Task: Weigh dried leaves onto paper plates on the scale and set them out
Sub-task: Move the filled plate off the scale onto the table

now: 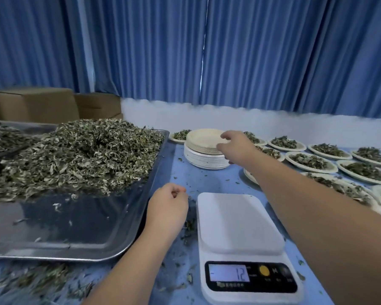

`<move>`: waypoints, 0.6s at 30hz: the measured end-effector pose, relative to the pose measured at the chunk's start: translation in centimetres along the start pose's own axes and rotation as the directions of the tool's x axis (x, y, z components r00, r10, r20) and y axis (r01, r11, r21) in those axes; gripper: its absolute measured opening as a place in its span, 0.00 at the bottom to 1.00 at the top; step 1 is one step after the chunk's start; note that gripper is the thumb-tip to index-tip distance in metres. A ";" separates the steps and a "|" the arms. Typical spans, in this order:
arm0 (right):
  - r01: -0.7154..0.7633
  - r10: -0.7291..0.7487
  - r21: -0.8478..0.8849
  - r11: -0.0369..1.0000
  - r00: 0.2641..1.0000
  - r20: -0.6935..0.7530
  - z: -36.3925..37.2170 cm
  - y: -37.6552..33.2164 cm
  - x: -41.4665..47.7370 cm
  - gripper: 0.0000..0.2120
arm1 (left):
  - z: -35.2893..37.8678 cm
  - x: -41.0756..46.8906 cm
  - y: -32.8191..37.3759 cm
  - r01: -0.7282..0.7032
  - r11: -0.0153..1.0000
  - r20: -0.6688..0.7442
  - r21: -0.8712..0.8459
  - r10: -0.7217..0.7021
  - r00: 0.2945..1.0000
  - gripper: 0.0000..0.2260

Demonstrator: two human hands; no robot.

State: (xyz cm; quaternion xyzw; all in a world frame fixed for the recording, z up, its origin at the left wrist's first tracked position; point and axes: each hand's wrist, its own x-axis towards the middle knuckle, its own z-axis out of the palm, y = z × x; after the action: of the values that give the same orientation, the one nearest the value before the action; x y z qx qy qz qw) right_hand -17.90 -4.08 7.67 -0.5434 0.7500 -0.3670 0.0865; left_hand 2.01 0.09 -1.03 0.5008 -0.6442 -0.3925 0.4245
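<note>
Even, cool, bluish light; a thin bright daylight slit shows between the pleated blue curtains (251, 51). Soft reflections on the shiny steel tray (75, 227). Wide-angle bowing at edges; lower-left corner blurred.

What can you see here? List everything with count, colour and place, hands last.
kitchen scale: one, white, front centre, platform bare, display 12.
paper plate stack: one, beige over white, behind the scale.
filled plates: over ten, pale with green leaves, right.
metal trays: two, silver, left, far one partly seen.
dried leaves: one heap, grey-green, on the near tray.
cardboard boxes: two, brown, back left.
curtains: several panels, blue, at back.
table: one, blue, leaf-strewn.
left hand: fingers curled, between tray and scale.
right hand: gripping the stack's right edge.
</note>
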 end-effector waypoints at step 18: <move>0.073 0.044 -0.448 0.891 0.968 0.246 2.0 -1.1 4.5 0.19 | 0.2 0.0 -0.1 -0.050 0.998 0.041 0.048 0.048 0.998 0.05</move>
State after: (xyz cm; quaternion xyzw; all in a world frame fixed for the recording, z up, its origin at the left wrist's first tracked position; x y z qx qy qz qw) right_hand -17.84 -9.12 8.18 -0.5960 0.7938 -0.1111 0.0481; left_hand 1.84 0.09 -1.24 0.4870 -0.6741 -0.3759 0.4088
